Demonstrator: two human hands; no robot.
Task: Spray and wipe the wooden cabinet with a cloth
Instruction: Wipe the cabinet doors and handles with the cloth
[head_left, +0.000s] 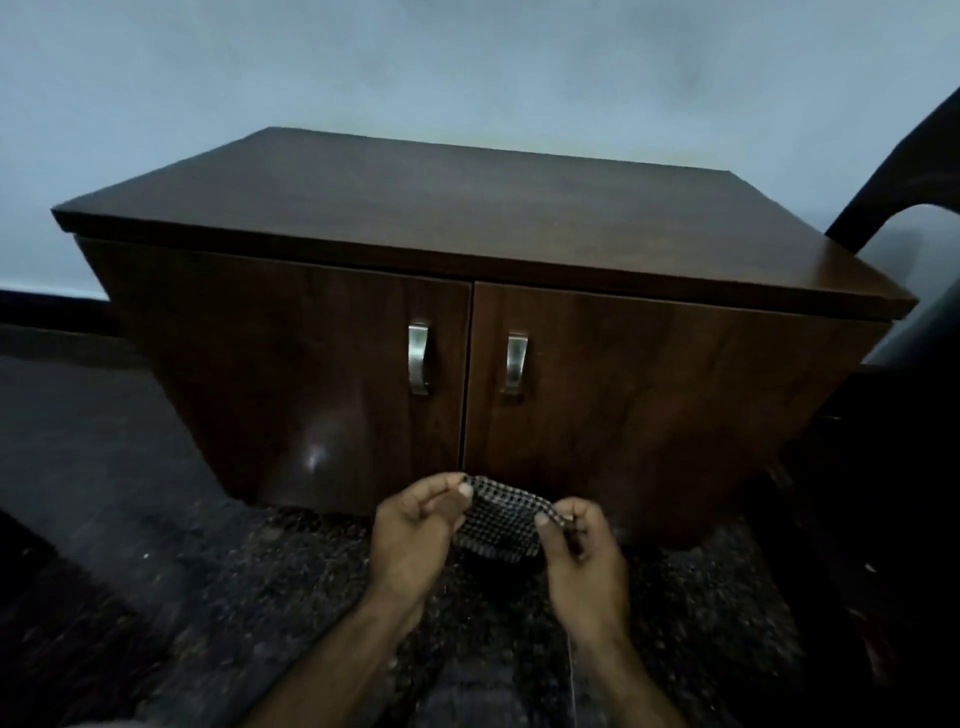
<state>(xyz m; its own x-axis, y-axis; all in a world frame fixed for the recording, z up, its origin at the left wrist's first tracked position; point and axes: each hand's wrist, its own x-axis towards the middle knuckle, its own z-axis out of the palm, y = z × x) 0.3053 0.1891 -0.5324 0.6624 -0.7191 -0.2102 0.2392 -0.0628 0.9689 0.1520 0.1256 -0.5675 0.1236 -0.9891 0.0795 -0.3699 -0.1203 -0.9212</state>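
Left hand and right hand fingers pinching checked cloth corners, low before closed wooden cabinet.

The cabinet is dark reddish-brown wood with visible grain and two brushed silver handles, the cloth is a small black-and-white check, the floor is dark speckled grey, and the wall pale bluish grey

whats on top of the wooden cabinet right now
Nothing shows on the wooden cabinet; its top looks bare. The checked cloth is held low in front by the left hand and right hand.
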